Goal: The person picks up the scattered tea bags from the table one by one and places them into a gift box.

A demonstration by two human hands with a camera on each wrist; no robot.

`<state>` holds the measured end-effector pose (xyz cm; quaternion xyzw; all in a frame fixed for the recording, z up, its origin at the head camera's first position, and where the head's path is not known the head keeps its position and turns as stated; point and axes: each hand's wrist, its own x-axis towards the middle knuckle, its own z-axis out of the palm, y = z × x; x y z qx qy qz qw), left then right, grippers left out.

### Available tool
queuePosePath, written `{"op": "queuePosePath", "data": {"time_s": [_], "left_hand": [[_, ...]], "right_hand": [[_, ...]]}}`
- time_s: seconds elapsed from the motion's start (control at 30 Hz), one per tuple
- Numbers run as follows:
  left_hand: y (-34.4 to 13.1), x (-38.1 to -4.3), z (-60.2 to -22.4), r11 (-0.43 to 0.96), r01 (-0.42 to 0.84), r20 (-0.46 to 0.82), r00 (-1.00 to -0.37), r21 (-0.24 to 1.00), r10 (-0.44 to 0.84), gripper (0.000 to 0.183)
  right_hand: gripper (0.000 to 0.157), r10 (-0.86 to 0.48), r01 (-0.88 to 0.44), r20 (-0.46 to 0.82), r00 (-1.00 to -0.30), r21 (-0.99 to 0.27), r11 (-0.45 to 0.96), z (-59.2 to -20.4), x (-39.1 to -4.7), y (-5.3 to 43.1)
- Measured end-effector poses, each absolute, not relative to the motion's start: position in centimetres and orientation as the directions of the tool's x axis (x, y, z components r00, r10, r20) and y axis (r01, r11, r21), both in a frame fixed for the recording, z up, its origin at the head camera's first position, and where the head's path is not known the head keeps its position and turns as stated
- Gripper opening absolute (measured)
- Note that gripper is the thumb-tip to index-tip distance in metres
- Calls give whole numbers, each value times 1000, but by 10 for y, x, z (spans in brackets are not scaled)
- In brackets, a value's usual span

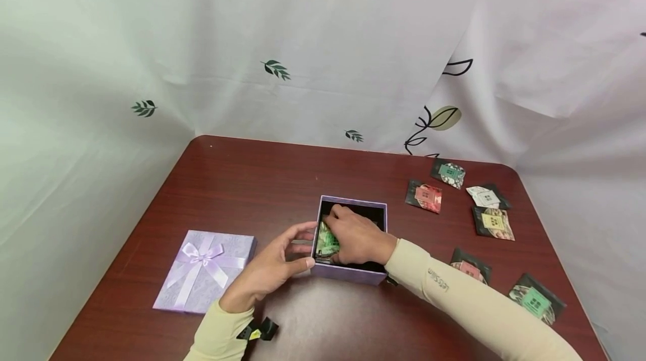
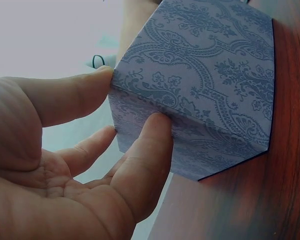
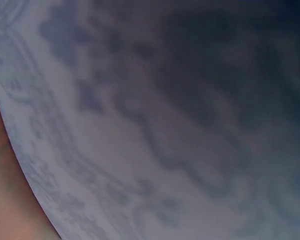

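An open purple patterned box (image 1: 348,275) with a black inside stands at mid-table. My right hand (image 1: 355,235) reaches down into it and grips a green sachet (image 1: 327,242) at the box's left side, fingers at its far end and thumb at its near end. The fingertips are partly hidden. My left hand (image 1: 275,264) touches the box from the left: the thumb (image 2: 77,95) is at a corner edge, and a finger (image 2: 150,150) lies against the patterned side (image 2: 215,70). The right wrist view holds a blurred close-up of the patterned box wall (image 3: 90,165).
The lilac lid (image 1: 234,246) with a ribbon bow lies at the left. Several sachets lie at the right, among them a red one (image 1: 425,196), a yellow-labelled one (image 1: 494,222) and a green-labelled one (image 1: 537,301). A white curtain (image 1: 313,103) hangs behind the table.
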<state>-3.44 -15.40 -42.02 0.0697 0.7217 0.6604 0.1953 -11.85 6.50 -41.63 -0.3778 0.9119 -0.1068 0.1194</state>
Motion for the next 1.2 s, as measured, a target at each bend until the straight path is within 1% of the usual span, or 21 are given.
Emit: {"op": "queuePosePath", "data": {"time_s": [0.27,0.4,0.6,0.7,0.87,1.1,1.2], "left_hand": [[-155,-35,-421,106,-163,-191,-911,981,365,72],[-156,-35,-422,109,-160,-190,-912,981,365,72],[-155,-34,-422,115,-147,-180,-913,982,366,71],[-155,-35,-421,118,-152,-185,-913,981,363,71],[-153,-35,-421,113,-169,-199,-910,979,363,70],[-153,-34,-419,115,-175,-205,-912,978,355,71],[-154,-34,-419,117,-174,-205,-913,978,352,71]], "right_hand": [[68,-720,-675,-169,-673,-257,691,-421,-119,62],[71,-720,-669,-174,-671,-276,690,-419,-119,62],[84,-718,-647,-159,-678,-334,685,-406,-118,66],[89,-706,-633,-139,-694,-349,691,-393,-116,72],[89,-667,-591,-77,-741,-397,703,-369,-105,94],[89,-561,-522,43,-827,-429,737,-346,-92,148],[87,-513,-482,47,-857,-424,767,-342,-89,175]]}}
